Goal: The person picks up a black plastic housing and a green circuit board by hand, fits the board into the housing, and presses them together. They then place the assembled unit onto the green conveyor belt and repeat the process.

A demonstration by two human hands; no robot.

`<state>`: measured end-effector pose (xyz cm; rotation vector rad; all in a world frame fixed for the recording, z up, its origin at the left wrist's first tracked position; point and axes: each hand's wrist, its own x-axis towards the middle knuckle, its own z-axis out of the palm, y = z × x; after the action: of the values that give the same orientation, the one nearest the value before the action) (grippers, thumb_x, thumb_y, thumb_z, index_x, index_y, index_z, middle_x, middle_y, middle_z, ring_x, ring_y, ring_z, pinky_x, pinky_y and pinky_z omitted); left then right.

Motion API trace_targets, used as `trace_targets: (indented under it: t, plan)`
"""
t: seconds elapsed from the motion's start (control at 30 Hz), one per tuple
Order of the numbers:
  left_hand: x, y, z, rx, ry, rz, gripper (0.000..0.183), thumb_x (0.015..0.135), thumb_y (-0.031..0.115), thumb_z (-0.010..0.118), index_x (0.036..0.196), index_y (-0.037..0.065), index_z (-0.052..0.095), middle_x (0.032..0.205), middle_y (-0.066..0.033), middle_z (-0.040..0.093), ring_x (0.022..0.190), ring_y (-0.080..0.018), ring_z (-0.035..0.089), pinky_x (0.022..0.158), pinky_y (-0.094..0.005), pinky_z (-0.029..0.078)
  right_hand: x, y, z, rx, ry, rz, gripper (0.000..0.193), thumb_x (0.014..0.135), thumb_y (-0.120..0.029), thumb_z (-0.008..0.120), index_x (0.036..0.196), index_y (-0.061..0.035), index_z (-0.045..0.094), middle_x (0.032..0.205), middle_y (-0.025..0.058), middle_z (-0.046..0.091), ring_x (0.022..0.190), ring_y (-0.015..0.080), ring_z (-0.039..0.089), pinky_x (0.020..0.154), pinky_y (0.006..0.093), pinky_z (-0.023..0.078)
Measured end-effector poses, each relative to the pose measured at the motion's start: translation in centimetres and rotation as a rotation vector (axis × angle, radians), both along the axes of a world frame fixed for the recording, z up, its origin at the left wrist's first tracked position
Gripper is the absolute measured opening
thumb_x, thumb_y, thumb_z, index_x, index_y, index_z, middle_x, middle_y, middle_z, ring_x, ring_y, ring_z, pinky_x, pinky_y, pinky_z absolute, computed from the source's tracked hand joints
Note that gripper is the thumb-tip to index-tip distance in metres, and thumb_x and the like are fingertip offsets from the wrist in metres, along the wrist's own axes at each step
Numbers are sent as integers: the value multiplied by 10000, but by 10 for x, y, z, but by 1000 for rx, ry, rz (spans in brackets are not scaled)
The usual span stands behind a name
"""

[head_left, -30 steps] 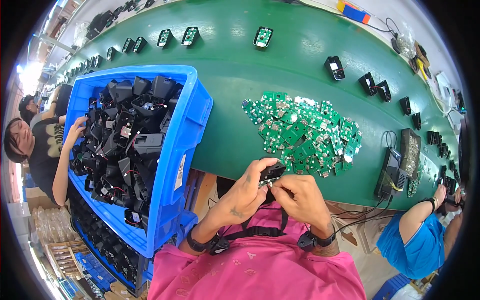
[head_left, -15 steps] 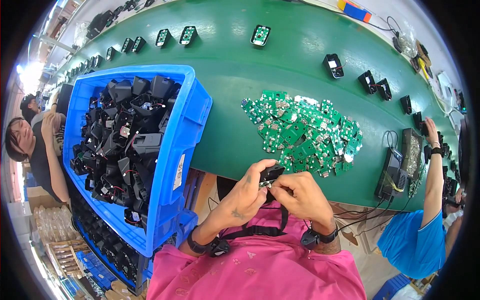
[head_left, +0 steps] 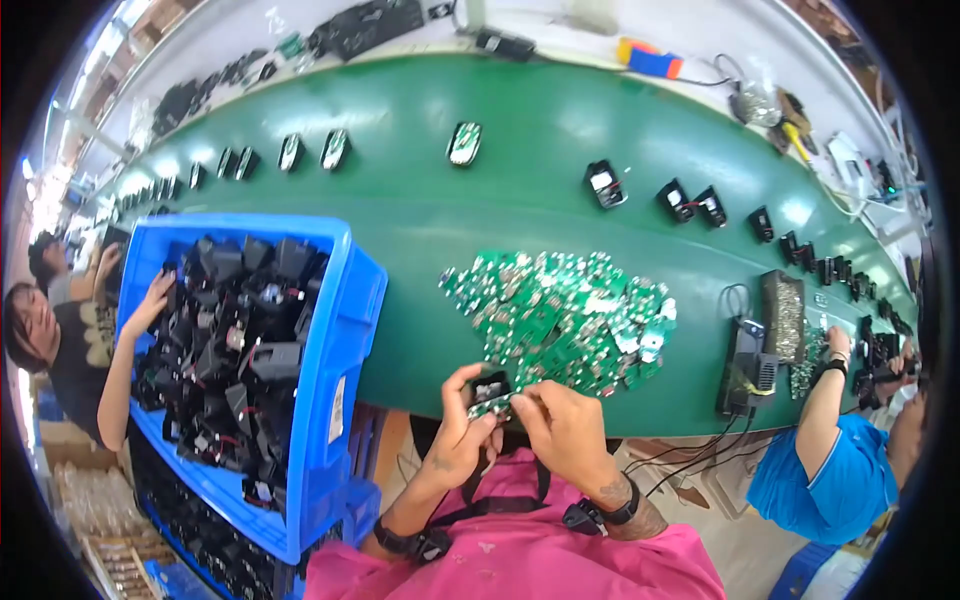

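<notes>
Between bin and hands, bare bench edge

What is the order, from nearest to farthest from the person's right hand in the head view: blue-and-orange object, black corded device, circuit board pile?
1. Circuit board pile: just beyond the right hand.
2. Black corded device: farther to the right.
3. Blue-and-orange object: at the far back.

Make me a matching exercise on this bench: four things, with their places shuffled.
Things:
1. small black case
2. blue bin
3. pile of green circuit boards
4. corded black box

Places:
A. at the person's left
B. toward the right, by the table's near edge
C. in the left hand
D. mid-table, beyond the hands

Pairs: 1-C, 2-A, 3-D, 4-B
</notes>
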<state>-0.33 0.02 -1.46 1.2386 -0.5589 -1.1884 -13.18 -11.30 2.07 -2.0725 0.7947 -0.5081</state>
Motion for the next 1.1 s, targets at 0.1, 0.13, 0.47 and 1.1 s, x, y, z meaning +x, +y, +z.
trace_targets:
  t: [0.1,0.13,0.47,1.1]
  plan:
    - [1,-6,4,6,69,-54,669,896,-6,573,1446,123,214,1136,-142,538,725,-147,613,552,-256,511,-9,-9,-6,266,102,57,251,894,-231,698,826,2,634,638,153,627,549,316,624,507,387,474]
    - [2,-6,3,-32,4,-89,703,875,-37,592,1450,114,217,1154,-136,530,799,-152,615,609,-254,518,-10,-9,-9,253,56,30,251,892,-227,703,825,4,632,620,152,616,533,302,615,502,377,466]
    - [6,-7,-11,-151,-163,-116,627,897,-46,627,1448,48,341,1202,-82,527,1057,-139,558,889,-279,493,2,18,-4,281,-288,-57,136,840,-76,742,853,28,656,736,106,655,616,141,619,558,285,485]
    - [-2,-31,4,-340,-869,186,432,881,48,649,1304,21,567,1189,-185,647,1049,-302,665,873,-354,532,-3,12,8,228,-229,-24,176,915,-100,649,780,12,631,685,136,612,570,300,592,528,378,450]
